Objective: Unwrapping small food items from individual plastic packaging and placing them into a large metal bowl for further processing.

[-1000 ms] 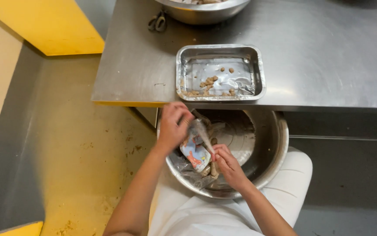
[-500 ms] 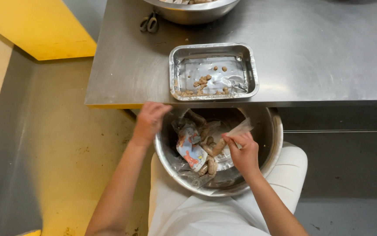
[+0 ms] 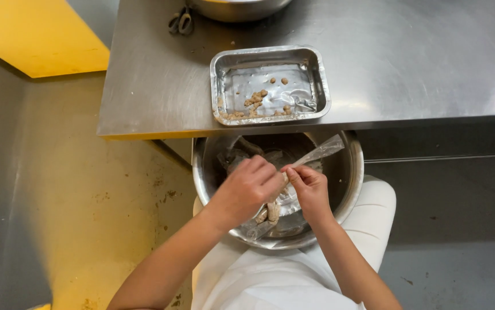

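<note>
A large steel bowl [image 3: 351,189] rests on my lap, half under the table's edge. Inside it lie clear plastic wrappers and pale sausage-like pieces. Both hands meet over the bowl's middle. My left hand [image 3: 247,186] is closed around a wrapped sausage [image 3: 271,211] that hangs down from it. With fingertips, my right hand [image 3: 310,186] pinches the clear plastic wrapper [image 3: 319,154], which stretches up and to the right. On the steel table [image 3: 402,57] above sits a rectangular foil tray [image 3: 270,85] holding several small brown crumbs.
A second steel bowl [image 3: 239,7] and a pair of scissors [image 3: 180,23] sit at the table's far edge. Yellow-and-grey floor lies to the left. My white-trousered legs are under the bowl.
My left hand has come from the bowl's left rim to the middle and joined the right hand. The wrapper is now drawn out toward the upper right. The view shifted slightly.
</note>
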